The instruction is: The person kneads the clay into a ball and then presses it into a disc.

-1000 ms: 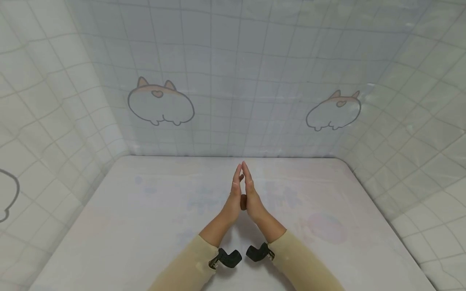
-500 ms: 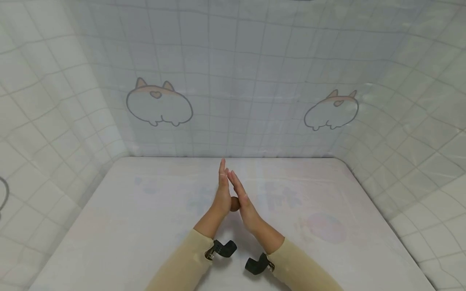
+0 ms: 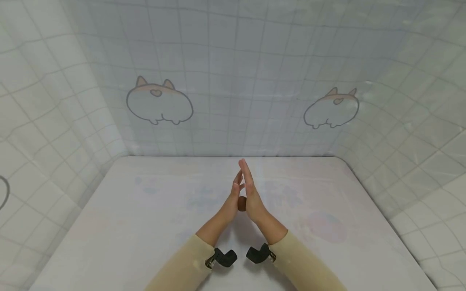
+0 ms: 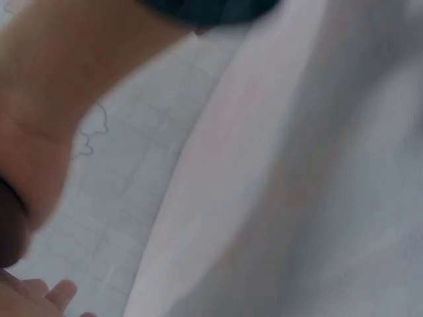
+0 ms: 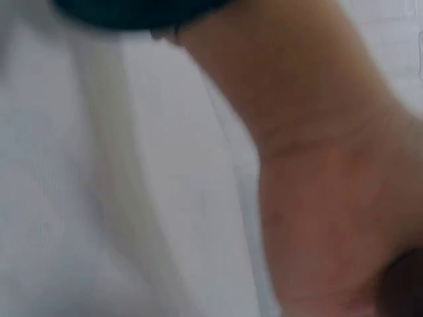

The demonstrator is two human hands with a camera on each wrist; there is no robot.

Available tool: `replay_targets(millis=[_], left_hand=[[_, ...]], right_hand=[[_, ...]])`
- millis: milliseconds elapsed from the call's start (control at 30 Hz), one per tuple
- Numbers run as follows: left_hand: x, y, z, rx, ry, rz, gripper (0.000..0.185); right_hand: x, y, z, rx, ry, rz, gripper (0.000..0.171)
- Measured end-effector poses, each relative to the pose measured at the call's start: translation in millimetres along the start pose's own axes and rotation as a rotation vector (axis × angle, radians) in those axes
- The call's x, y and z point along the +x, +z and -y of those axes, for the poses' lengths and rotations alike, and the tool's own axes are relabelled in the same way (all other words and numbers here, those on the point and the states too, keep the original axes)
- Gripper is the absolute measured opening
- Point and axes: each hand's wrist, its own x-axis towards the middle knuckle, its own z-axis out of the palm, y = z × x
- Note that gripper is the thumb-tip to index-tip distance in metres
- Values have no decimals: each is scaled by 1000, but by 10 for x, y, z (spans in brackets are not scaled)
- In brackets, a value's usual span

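Left hand [image 3: 230, 203] and right hand [image 3: 252, 198], fingers straight, palms pressed around small brown ball [image 3: 242, 203]

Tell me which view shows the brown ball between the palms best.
Head view: the small brown ball sits pressed between the flat left hand and right hand, above the white table. Each wrist view catches only a dark, blurred sliver at the frame edge.

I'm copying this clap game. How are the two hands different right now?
The right hand reaches farther forward; the left hand's fingertips stop lower. The left hand leans right, the right hand leans left. Both have straight fingers and press a small brown ball between the palms.
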Motion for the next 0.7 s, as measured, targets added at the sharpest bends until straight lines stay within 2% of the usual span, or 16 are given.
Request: replay_targets(millis=[100,233,433,567,700], left_hand=[[-37,23,-33,-42,46,23,77],[-68,37,-81,-106,127,40,88],[-63,19,-130,-165,201,13,95],[-44,-8,-170,-145,223,-51,93],[-14,-29,-195,-92,237,-114,93]], right_hand=[[23,-10,-53,-20,47,-16,96],[48,-17,-100,-28,109,-19,97],[38,-18,-188,-70,202,21,94],[-4,7,-236,-94,198,64,89],[-54,42,-256,-69,133,89,86]])
